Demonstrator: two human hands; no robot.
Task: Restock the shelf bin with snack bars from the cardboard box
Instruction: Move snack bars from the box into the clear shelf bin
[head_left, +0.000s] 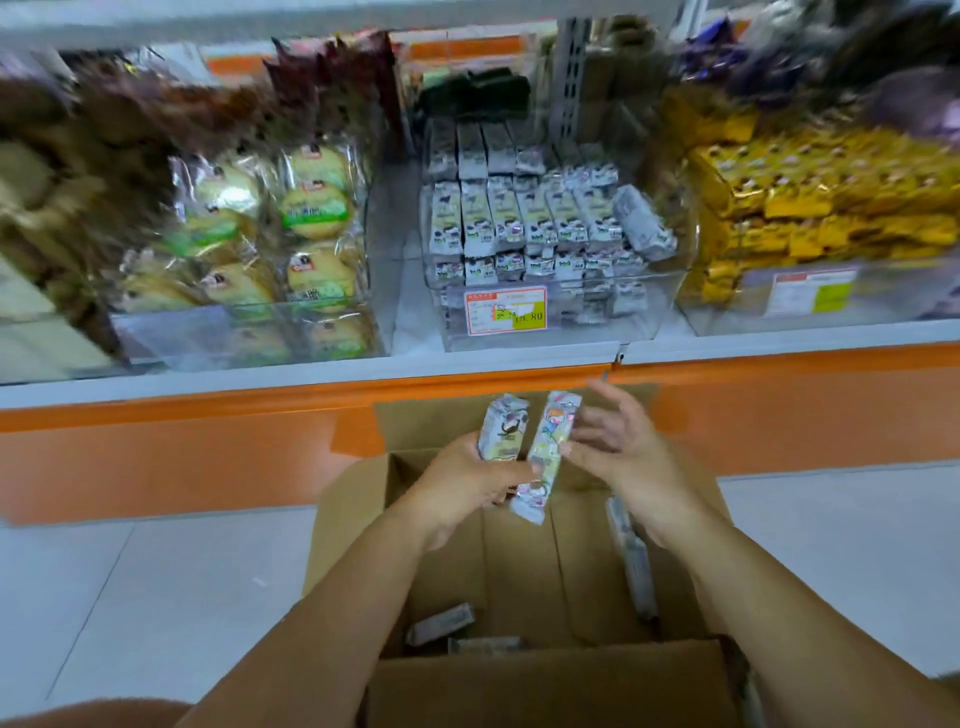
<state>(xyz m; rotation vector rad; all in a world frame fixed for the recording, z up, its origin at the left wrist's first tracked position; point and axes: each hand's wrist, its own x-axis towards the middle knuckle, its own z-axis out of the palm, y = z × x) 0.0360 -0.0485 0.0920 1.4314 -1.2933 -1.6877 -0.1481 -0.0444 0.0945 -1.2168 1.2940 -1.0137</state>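
Note:
An open cardboard box (358, 519) sits on the floor below me, with a few snack bars (440, 623) lying at its bottom and one bar (631, 558) leaning on its right wall. My left hand (467, 483) grips two grey-white snack bars (524, 441) above the box, held upright. My right hand (618, 447) hovers just right of them with fingers spread, fingertips near the right-hand bar. The clear shelf bin (644, 312) straight ahead holds rows of the same bars behind a price label (506, 310).
Left of the bin is a clear bin of wrapped round cakes (291, 234); right of it a bin of yellow packets (810, 208). An orange shelf front (208, 441) runs across above the white tiled floor (156, 597).

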